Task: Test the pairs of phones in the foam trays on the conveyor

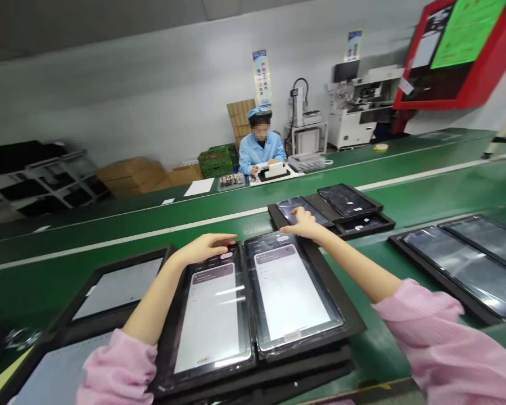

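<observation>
Two tablets with lit white screens lie side by side in a black foam tray, on top of a stack of such trays. Over the top edge of the left tablet (pixel 213 320) is my left hand (pixel 206 248), fingers stretched out and thumb apart. My right hand (pixel 304 224) is at the top edge of the right tablet (pixel 293 292), its thumb spread from the bent fingers. Those fingers overlap a dark-screened tablet (pixel 293 203) in the tray behind; whether they touch it I cannot tell. Neither hand holds anything that I can see.
More tablets lie in a black tray (pixel 436 281) at right and another tray (pixel 109 287) at left. A green conveyor (pixel 219 216) with white lines runs across. Beyond it, a co-worker in blue (pixel 261 149) sits handling a white device. A red-framed board (pixel 459 53) hangs upper right.
</observation>
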`<state>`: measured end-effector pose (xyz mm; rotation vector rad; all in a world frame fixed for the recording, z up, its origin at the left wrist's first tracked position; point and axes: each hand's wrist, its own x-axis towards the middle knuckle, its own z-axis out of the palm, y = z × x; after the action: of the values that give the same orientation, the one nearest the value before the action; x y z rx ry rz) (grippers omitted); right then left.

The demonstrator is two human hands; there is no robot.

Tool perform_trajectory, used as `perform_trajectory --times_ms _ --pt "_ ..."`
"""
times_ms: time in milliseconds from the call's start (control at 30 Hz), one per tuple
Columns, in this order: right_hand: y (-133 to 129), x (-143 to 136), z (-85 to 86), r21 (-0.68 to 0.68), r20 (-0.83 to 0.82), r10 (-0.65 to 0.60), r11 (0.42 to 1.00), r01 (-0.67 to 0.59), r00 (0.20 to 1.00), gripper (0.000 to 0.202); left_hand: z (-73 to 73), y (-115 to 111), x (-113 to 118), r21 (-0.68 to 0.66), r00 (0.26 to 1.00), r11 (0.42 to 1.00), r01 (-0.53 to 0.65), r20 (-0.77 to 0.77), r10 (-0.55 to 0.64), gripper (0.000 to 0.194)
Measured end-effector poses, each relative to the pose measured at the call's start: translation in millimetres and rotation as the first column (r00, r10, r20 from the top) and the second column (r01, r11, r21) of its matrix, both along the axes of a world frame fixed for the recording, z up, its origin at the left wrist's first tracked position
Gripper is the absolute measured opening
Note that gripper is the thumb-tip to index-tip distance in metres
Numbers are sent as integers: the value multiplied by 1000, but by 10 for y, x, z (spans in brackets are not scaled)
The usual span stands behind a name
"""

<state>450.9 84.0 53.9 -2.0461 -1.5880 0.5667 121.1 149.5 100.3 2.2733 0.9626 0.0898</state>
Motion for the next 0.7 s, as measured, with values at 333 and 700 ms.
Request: perform_trajectory --times_ms 333,700 --pt "-299 287 -271 93 44 299 949 -302 953 126 -205 -18 -188 196 998 979 56 -49 -47 114" --pt "-720 282 -391 474 -85 247 862 -179 965 40 -256 -224 -333 291 917 876 -383 230 325 35"
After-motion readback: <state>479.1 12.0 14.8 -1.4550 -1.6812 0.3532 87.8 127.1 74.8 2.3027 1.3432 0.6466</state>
